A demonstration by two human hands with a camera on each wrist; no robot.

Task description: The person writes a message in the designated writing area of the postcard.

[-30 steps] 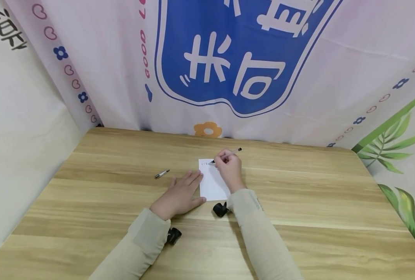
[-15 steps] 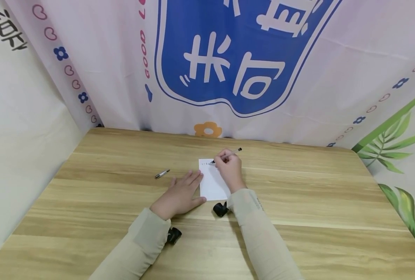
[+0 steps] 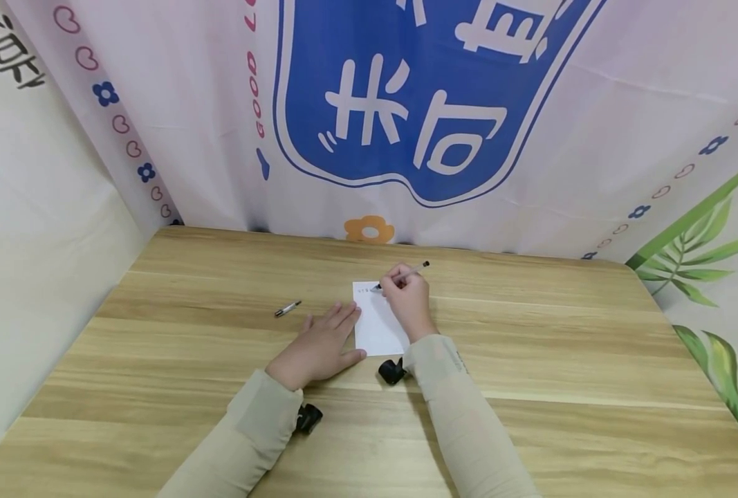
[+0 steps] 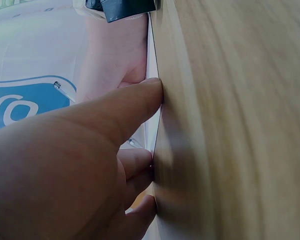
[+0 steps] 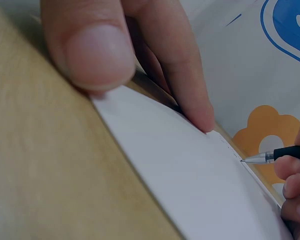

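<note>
A sheet of white paper (image 3: 377, 328) lies on the wooden table, with a short row of small dark marks along its top left. My right hand (image 3: 408, 301) pinches a pen (image 3: 414, 270) with a clear barrel and black grip; its tip (image 5: 244, 160) is right at the paper's upper part in the right wrist view. My left hand (image 3: 319, 349) lies spread at the paper's left edge, the thumb at the lower left corner and fingertips higher up that edge. Beyond it, to the left, lies a pen cap or short pen part (image 3: 288, 309), dark at one end.
Black wrist cameras sit by both cuffs, one under the left sleeve (image 3: 308, 419) and one beside the right cuff (image 3: 391, 372). A printed curtain (image 3: 213, 166) hangs along the far edge of the wooden table (image 3: 561, 346). Cloth walls flank both sides.
Both hands keep their places and the paper stays put. The whole head view has shifted very slightly.
</note>
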